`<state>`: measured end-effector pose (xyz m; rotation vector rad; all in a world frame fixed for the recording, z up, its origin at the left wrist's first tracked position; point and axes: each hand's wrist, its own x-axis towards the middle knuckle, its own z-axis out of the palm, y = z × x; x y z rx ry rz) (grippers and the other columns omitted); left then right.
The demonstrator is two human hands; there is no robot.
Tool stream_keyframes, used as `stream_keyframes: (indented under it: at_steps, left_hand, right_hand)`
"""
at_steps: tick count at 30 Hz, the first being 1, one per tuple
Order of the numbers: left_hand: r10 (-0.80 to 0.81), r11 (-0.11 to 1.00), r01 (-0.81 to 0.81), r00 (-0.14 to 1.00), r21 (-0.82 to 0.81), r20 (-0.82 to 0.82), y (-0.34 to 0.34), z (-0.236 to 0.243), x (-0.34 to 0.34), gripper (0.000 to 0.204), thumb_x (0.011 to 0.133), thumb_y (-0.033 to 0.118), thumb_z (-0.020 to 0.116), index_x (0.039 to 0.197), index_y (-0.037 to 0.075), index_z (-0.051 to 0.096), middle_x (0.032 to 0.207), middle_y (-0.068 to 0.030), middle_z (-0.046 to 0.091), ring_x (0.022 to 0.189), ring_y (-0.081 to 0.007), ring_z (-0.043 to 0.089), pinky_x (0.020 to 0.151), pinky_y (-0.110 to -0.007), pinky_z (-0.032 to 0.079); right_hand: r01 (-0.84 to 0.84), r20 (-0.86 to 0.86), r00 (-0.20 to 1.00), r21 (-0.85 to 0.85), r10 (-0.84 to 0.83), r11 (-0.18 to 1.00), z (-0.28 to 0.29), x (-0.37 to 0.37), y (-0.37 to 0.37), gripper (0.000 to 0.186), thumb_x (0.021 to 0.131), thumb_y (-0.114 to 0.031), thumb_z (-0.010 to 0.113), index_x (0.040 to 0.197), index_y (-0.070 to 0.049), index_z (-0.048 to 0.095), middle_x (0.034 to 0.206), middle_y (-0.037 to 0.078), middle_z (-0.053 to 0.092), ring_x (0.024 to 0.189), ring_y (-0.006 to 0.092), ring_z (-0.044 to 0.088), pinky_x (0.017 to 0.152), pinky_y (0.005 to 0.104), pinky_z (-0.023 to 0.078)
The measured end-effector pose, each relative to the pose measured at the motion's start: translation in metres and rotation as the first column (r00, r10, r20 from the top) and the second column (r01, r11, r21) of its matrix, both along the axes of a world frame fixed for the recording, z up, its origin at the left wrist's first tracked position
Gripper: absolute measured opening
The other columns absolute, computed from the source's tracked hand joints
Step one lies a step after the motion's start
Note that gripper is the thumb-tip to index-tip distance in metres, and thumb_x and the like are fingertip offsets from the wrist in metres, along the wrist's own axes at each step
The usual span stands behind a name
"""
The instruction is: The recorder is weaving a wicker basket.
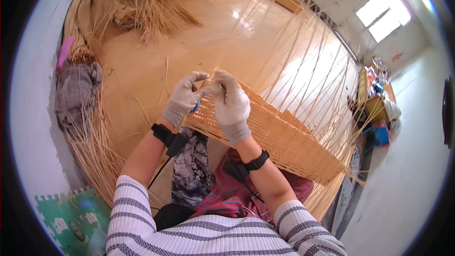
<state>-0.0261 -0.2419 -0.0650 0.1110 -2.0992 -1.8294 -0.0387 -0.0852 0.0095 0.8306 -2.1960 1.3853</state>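
My right hand [231, 103] closes on the wickerwork [294, 147] at its left end; my half-curled left hand [186, 96], hold unclear, should steady it.

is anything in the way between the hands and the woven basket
Nothing visible is. The left hand and right hand are both at the left end of the woven basket, with only gloves covering them. The long canes spread out farther right, away from both hands.
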Motion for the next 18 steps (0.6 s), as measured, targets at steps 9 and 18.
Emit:
stream_keyframes:
  at_steps: [9,18]
  left_hand:
    - [-0.062,0.920,0.136,0.977,0.368,-0.206,-0.005,-0.018,-0.002,0.018,0.107,0.021,0.057,0.113,0.006,0.066,0.112,0.0031,0.068,0.073,-0.0043,0.049,0.069,-0.023,0.046]
    - [-0.122,0.920,0.167,0.981,0.353,-0.148,-0.004,-0.009,0.012,0.025,0.110,0.028,0.050,0.112,0.008,0.065,0.086,0.0057,0.057,0.061,-0.0007,0.039,0.053,-0.020,0.033]
  right_hand:
    - [-0.013,-0.058,0.998,0.388,0.038,0.922,-0.026,-0.004,0.013,0.043,0.084,-0.014,0.080,0.122,-0.007,0.062,0.114,0.013,0.067,0.108,0.0316,0.065,0.092,0.0432,0.053]
    - [0.032,-0.097,0.995,0.469,0.015,0.883,-0.039,0.011,0.012,0.066,0.077,-0.028,0.086,0.133,-0.005,0.059,0.130,0.017,0.057,0.121,0.0386,0.053,0.102,0.0478,0.046]
